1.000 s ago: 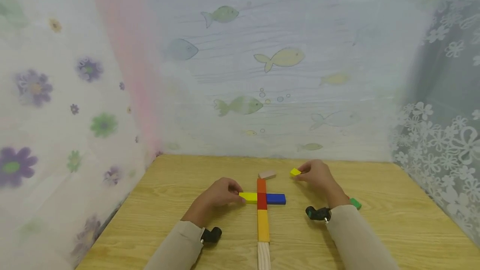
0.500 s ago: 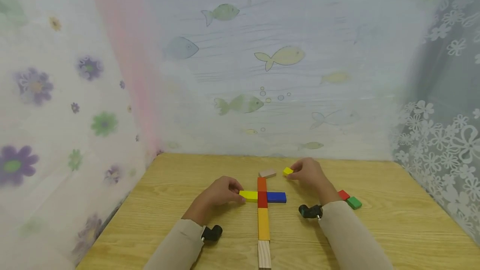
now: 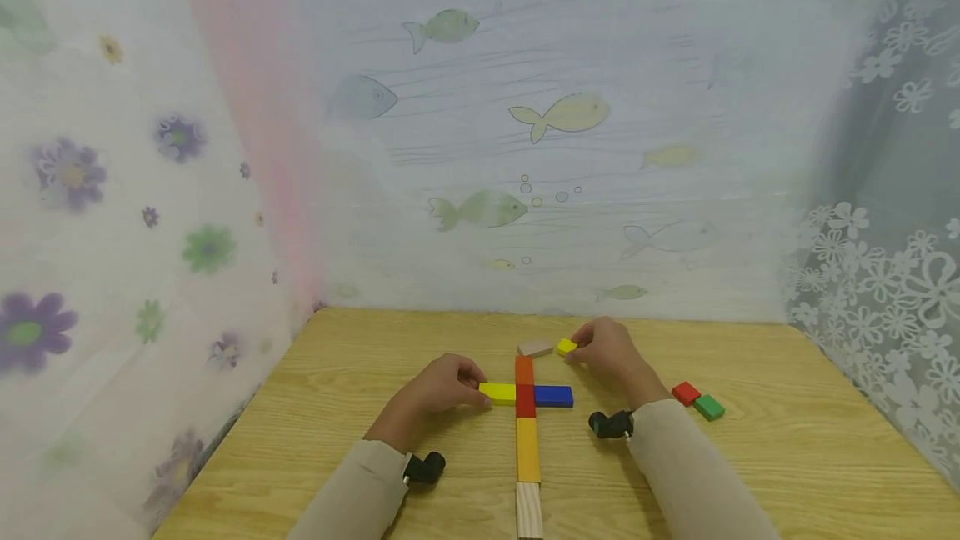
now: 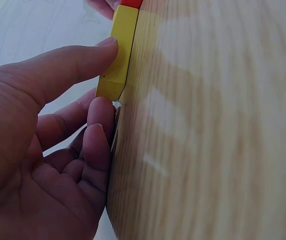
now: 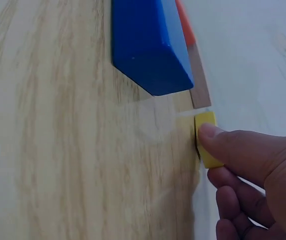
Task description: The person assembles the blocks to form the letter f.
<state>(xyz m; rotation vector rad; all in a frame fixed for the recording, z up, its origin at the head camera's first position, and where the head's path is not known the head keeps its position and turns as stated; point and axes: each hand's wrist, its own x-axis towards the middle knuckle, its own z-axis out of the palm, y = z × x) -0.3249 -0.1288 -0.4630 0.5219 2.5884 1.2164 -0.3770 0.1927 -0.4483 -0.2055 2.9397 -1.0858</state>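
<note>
My left hand (image 3: pixel 442 383) pinches the outer end of a long yellow block (image 4: pixel 124 31) between thumb and fingers. That block lies against a red block (image 3: pixel 525 401), with a blue block (image 3: pixel 553 397) opposite, forming a cross. An orange block (image 3: pixel 524 370) extends from the red one toward the back; an amber block (image 3: pixel 528 450) and a striped wooden block (image 3: pixel 528 511) run toward the front. With thumb and fingers, my right hand (image 3: pixel 606 350) holds a small yellow block (image 5: pixel 210 150) just off the right end of a slanted plain wooden block (image 3: pixel 536 347), behind the orange one.
A small red block (image 3: pixel 686 393) and a green block (image 3: pixel 709 407) lie touching on the table (image 3: pixel 795 457), right of my right forearm. A fish-printed sheet (image 3: pixel 570 190) hangs along the table's back edge, with patterned sheets on both sides.
My right hand has moved left with the small yellow block, bringing it down close to the plain wooden block. The red and green blocks are now uncovered. My left hand stays put.
</note>
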